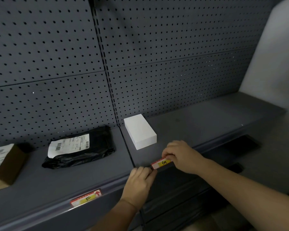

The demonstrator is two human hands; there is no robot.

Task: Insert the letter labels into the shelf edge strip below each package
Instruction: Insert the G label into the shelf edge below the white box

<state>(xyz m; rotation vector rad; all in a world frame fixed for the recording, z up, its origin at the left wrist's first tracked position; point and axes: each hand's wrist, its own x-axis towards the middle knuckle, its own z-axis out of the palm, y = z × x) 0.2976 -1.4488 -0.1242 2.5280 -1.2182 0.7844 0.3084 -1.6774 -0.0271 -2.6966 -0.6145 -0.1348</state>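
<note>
A red, white and yellow label marked G point(160, 163) lies along the shelf edge strip point(212, 142), just in front of the white box point(140, 131). My left hand point(139, 182) pinches the label's left end and my right hand point(182, 155) holds its right end. A second label marked F point(86, 198) sits in the strip below the black plastic parcel point(80, 147). At the far left stands a brown cardboard box point(6, 165) with a white shipping slip.
The dark grey shelf point(198, 120) runs right of the white box. A perforated back panel point(140, 55) rises behind it. A pale pillar point(272, 64) stands at the right end. Lower shelves point(182, 205) lie beneath my arms.
</note>
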